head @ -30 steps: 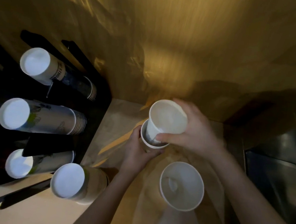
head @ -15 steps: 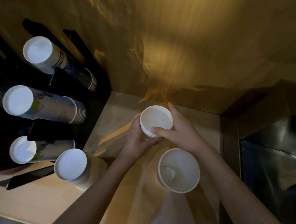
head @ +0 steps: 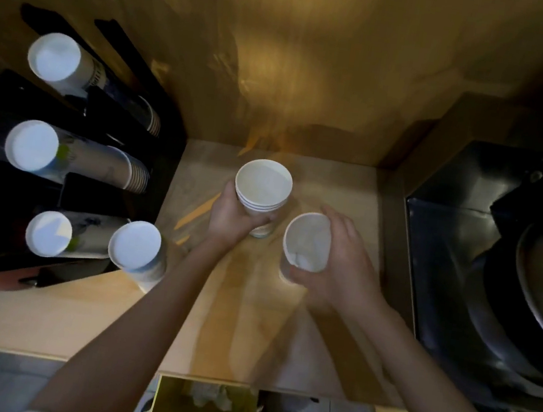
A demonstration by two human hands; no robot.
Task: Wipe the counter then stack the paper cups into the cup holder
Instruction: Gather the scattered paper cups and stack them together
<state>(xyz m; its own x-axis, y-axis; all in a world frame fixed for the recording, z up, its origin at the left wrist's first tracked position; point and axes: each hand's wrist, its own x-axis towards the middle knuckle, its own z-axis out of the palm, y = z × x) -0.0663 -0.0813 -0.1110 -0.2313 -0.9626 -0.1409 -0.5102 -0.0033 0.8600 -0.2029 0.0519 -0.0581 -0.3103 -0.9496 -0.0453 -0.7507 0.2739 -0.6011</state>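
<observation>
My left hand [head: 232, 216] grips a short stack of nested white paper cups [head: 263, 184], mouth up, standing on the beige counter [head: 42, 314]. My right hand [head: 341, 267] wraps around a single white paper cup [head: 307, 240] just right of the stack, thumb near its front rim, fingers curled behind it. The black cup holder [head: 99, 193] at the left carries several columns of upside-down cups, white bases facing me. One more inverted cup stack [head: 135, 245] stands at the holder's right front corner.
A gold-brown wall closes the counter at the back. A black sink area [head: 462, 265] with a round metal vessel lies to the right. Below the counter's front edge sits a yellow bin [head: 201, 411] with crumpled paper inside.
My right hand pushed a cup down into the stack held by my left hand, then let go and moved right onto the single cup. The view pulled back.
</observation>
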